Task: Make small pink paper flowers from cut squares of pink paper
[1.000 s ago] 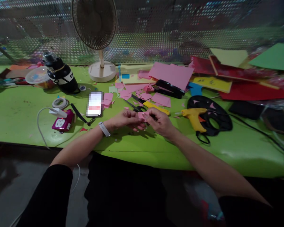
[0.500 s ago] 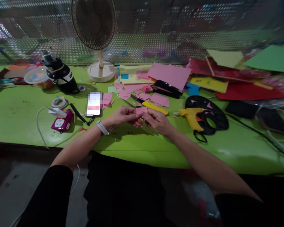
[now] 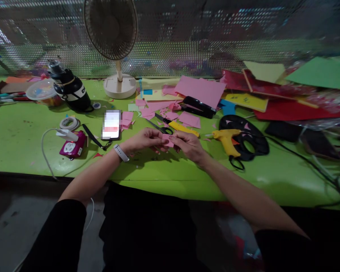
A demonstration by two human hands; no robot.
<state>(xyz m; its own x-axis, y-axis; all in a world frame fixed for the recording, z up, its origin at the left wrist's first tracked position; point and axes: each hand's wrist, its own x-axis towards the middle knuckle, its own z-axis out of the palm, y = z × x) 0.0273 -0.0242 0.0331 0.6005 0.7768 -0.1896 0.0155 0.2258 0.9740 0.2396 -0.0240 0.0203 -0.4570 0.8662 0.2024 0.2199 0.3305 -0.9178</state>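
Both my hands meet over the green table [image 3: 22,139] and pinch a small pink paper piece [image 3: 168,140] between them. My left hand [image 3: 147,139], with a white band on its wrist, grips the piece's left side with closed fingers. My right hand [image 3: 188,145] grips its right side, fingers curled. Just beyond my hands lie black scissors [image 3: 161,126] and a yellow utility knife [image 3: 184,129] among pink paper scraps [image 3: 187,119].
A phone [image 3: 112,124], tape roll [image 3: 69,122] and pink charger [image 3: 70,148] with a white cable lie to the left. A yellow glue gun [image 3: 226,139] rests on a black mask at right. At the back stand a fan [image 3: 116,45], a black bottle [image 3: 69,88] and coloured paper sheets [image 3: 272,98].
My hands stayed together on the pink piece, turning it slightly between the fingers. The view has shifted a little to the right.
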